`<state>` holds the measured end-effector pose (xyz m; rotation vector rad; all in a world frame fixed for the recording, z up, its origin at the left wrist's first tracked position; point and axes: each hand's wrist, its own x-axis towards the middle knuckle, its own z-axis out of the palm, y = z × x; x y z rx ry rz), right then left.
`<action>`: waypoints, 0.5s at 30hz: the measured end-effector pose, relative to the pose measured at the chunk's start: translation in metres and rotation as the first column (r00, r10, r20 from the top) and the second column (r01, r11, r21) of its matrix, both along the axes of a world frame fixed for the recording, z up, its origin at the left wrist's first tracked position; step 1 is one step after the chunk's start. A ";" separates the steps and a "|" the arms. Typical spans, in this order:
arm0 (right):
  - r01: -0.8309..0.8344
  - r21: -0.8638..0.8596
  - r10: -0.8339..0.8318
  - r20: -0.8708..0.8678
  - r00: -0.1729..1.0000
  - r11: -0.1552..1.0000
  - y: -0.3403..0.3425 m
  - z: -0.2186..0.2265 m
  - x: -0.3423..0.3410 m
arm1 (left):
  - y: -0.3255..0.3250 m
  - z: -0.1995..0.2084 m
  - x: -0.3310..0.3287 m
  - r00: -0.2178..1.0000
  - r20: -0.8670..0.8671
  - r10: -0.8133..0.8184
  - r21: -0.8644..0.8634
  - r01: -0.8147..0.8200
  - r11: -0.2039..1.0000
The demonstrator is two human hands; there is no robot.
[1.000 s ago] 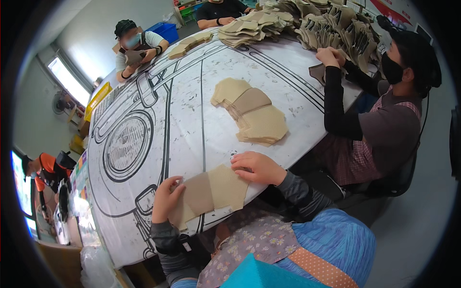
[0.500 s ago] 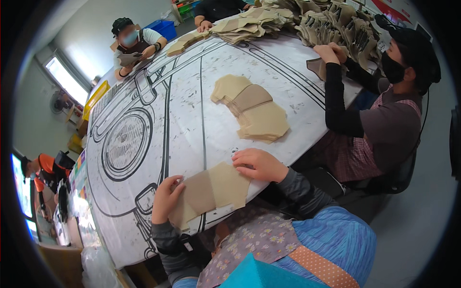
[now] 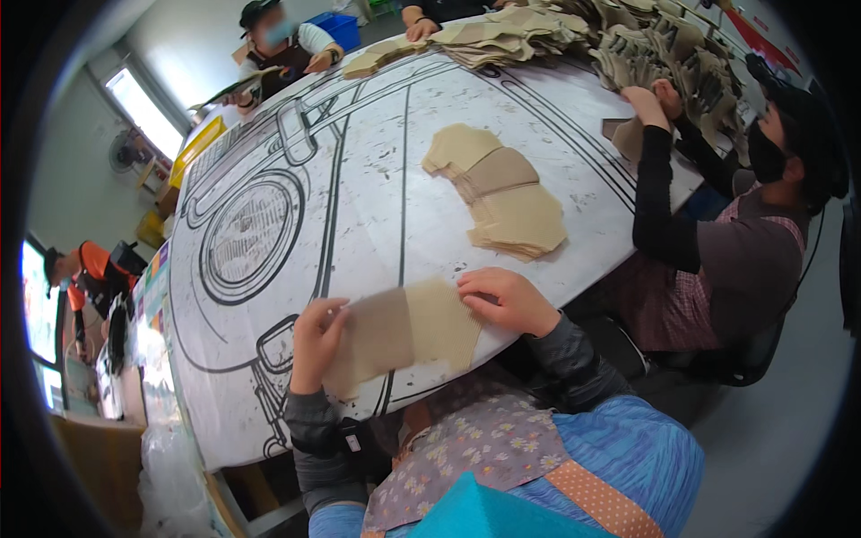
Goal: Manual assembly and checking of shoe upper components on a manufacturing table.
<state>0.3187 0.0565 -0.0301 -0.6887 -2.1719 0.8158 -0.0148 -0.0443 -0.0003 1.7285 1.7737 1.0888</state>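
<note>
Before me, at the table's near edge, is a flat sewn fabric piece (image 3: 408,332) with a taupe panel between paler beige ones; it is slightly blurred. My left hand (image 3: 318,342) grips its left edge, thumb and fingers bent together. At its upper right corner my right hand (image 3: 511,300) pinches the edge with curled fingers. Beyond them lies a neat curved stack of similar beige and taupe pieces (image 3: 511,202), apart from both hands.
The white table (image 3: 359,224) bears black line drawings. Fabric piles (image 3: 529,34) and a large heap (image 3: 664,63) cover its far side. A co-worker at right (image 3: 744,215) handles a taupe piece; another (image 3: 278,54) sits far left. A bare arm (image 3: 418,24) rests at the far edge.
The view has shifted, so the table and stack appear farther right. My hands keep hold of the fabric piece, which has turned slightly. The far-left co-worker's hands have spread apart.
</note>
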 end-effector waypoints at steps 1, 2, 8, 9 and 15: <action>-0.016 0.000 0.016 -0.001 1.000 1.000 -0.001 0.001 0.001 | 0.001 -0.001 0.001 1.000 -0.001 0.016 0.000 -0.016 1.000; -0.003 -0.010 0.003 0.005 1.000 1.000 -0.001 0.001 0.002 | 0.002 -0.002 0.003 0.998 0.055 0.018 0.035 -0.020 0.999; -0.001 -0.015 0.001 0.028 1.000 1.000 0.002 0.003 0.003 | -0.001 -0.001 0.006 0.990 -0.096 -0.105 -0.172 0.087 0.981; -0.005 -0.019 0.006 0.033 0.999 1.000 0.002 0.004 0.002 | -0.003 0.001 0.005 0.992 -0.087 -0.094 -0.169 0.078 0.982; 0.026 -0.088 -0.025 0.014 1.000 0.996 -0.001 0.004 -0.005 | -0.007 -0.002 -0.001 0.989 -0.117 -0.093 -0.110 0.080 0.991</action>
